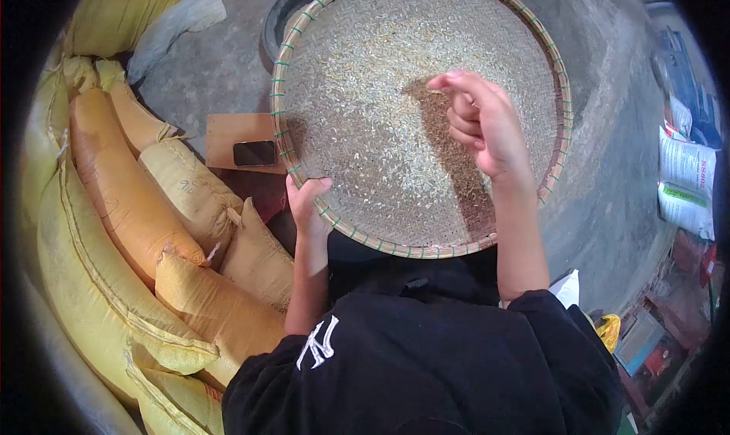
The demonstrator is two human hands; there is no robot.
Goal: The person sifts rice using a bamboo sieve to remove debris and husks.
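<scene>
A large round woven tray [278,93] with green stitching on its rim holds a thin, uneven spread of pale grains [380,100]. My left hand [308,199] grips the tray's lower left rim, its thumb over the edge. Above the right part of the tray, my right hand [483,123] is raised with its fingers curled and the index finger bent toward the thumb. Whether anything small is between those fingertips cannot be made out. Its shadow falls across the grains.
Stacked yellow and orange sacks [129,184] fill the left side. A dark phone [255,153] lies on a cardboard piece [220,134] left of the tray. Behind the tray is a dark round basin [271,32]. White printed bags [687,173] stand at the right.
</scene>
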